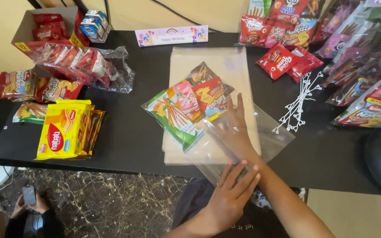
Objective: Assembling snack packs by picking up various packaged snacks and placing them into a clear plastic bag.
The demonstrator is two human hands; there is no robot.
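A clear plastic bag (265,136) lies on a stack of similar bags (208,57) on the black table (133,136). Inside it sit a green snack pack (173,119), a small pink pack (186,97), a red and yellow pack (210,94) and a brown pack (201,72). My right hand (234,128) is inside the bag, flat with fingers spread, its fingertips just touching the red and yellow pack. My left hand (232,194) grips the bag's open mouth at the table's front edge.
A yellow wafer pack (62,130) and other snacks lie at left near an open cardboard box (45,26). White twist ties (298,103) and heaps of snack packs (358,66) fill the right. A banner card (171,35) stands behind. Another person's hands (29,202) hold a phone at lower left.
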